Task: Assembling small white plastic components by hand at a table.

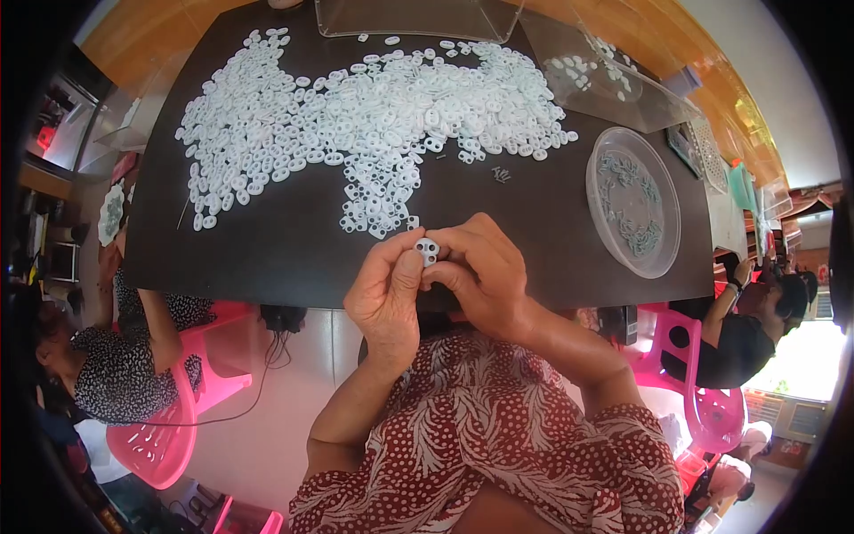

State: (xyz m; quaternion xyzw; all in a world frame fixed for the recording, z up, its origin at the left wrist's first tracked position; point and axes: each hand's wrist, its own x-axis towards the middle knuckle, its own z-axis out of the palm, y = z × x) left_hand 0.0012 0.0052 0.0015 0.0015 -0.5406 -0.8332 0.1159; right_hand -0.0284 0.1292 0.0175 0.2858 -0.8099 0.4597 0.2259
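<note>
Close to the table's near edge, my left hand (388,289) and my right hand (487,271) pinch one small white plastic piece with several holes (427,252) between thumbs and fingertips. Its holed face is turned up toward me, and my fingers cover its edges. Just beyond my fingertips, a narrow tongue of similar white holed pieces (378,196) runs out from a large heap of white oval pieces (391,102). Several small grey pins (501,174) lie loose to the right of that tongue.
A round clear plastic tray (591,191) with small grey-green parts sits at the table's right. Clear plastic bins (418,18) stand along the far side. People sit on pink chairs (222,356) at left and right. A thin rod (182,214) lies at the left.
</note>
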